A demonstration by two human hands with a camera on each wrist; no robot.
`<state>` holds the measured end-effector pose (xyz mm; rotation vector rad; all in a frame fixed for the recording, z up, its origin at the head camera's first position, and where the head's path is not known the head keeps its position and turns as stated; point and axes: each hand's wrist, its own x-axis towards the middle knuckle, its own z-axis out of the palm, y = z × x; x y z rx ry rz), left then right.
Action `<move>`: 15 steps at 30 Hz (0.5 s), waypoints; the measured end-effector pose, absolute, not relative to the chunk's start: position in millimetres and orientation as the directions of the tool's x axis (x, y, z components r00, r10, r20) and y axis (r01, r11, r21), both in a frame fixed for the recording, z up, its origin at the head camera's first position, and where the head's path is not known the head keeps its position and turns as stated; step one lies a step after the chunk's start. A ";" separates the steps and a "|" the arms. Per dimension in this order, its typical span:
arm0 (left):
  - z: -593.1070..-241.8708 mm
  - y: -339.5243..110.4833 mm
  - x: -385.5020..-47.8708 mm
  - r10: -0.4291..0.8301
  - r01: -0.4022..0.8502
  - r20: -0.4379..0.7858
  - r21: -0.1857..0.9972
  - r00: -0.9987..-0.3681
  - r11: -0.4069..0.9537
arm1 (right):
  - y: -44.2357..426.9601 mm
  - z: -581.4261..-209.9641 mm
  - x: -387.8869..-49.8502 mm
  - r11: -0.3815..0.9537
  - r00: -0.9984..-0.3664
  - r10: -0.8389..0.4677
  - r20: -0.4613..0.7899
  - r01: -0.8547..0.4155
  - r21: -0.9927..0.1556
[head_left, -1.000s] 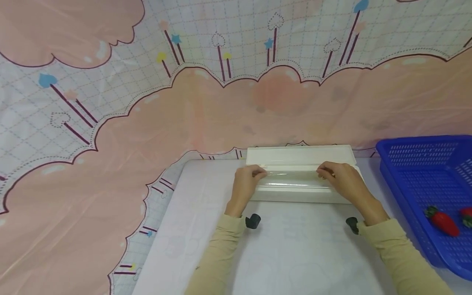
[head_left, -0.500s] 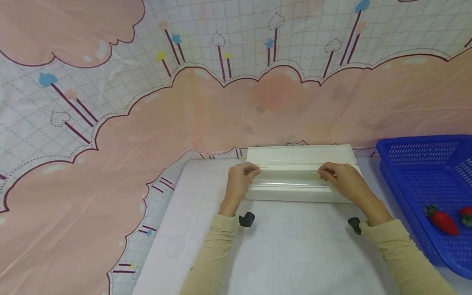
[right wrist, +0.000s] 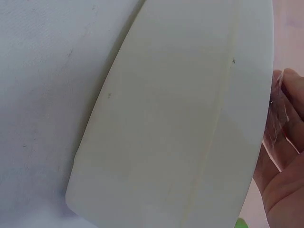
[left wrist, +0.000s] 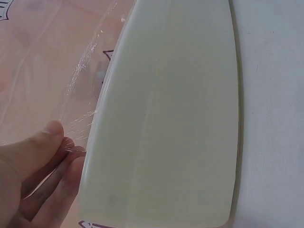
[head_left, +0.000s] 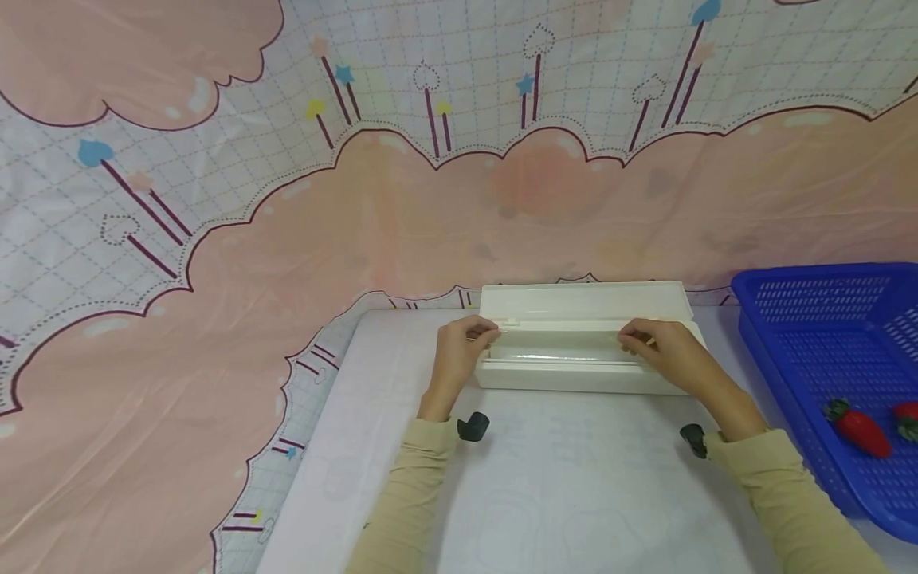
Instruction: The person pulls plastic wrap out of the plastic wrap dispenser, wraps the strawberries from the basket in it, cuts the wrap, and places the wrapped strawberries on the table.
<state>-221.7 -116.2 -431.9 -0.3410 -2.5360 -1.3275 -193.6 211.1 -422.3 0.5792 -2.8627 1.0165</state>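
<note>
A white plastic-wrap dispenser [head_left: 581, 379] lies lengthwise at the back of the table, its long lid [head_left: 581, 301] raised. My left hand [head_left: 459, 359] is at its left end, pinching clear plastic wrap [left wrist: 80, 71] between thumb and fingers, as the left wrist view shows. At the right end, my right hand [head_left: 674, 355] holds the wrap's other side; crinkled film shows among the fingers [right wrist: 295, 135] in the right wrist view. The film spans the dispenser's opening between both hands. The dispenser's end walls fill much of both wrist views.
To the right stands a blue mesh basket [head_left: 796, 399] with red strawberries [head_left: 861, 429] in it. A white cover lies over the table [head_left: 574, 486]. Behind hangs a pink patterned cloth [head_left: 430, 223]. Dark wrist-worn pieces [head_left: 473, 426] show at both cuffs.
My left hand has moved left, toward the dispenser's left end, spreading the film wider. The right hand has stayed almost in place. The dispenser and basket have not visibly moved.
</note>
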 end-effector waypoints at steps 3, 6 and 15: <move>-431.7 -117.1 -221.1 0.086 0.325 0.335 0.770 -0.938 0.548 | 212.1 -422.8 -192.5 0.708 -0.928 -0.332 0.172 -0.365 -0.604; -431.9 -118.0 -220.9 0.083 0.326 0.338 0.770 -0.937 0.549 | 212.7 -422.6 -190.6 0.707 -0.926 -0.332 0.178 -0.370 -0.603; -431.4 -119.6 -219.5 0.076 0.324 0.333 0.803 -0.940 0.500 | 212.8 -421.5 -187.3 0.754 -0.914 -0.342 0.216 -0.404 -0.518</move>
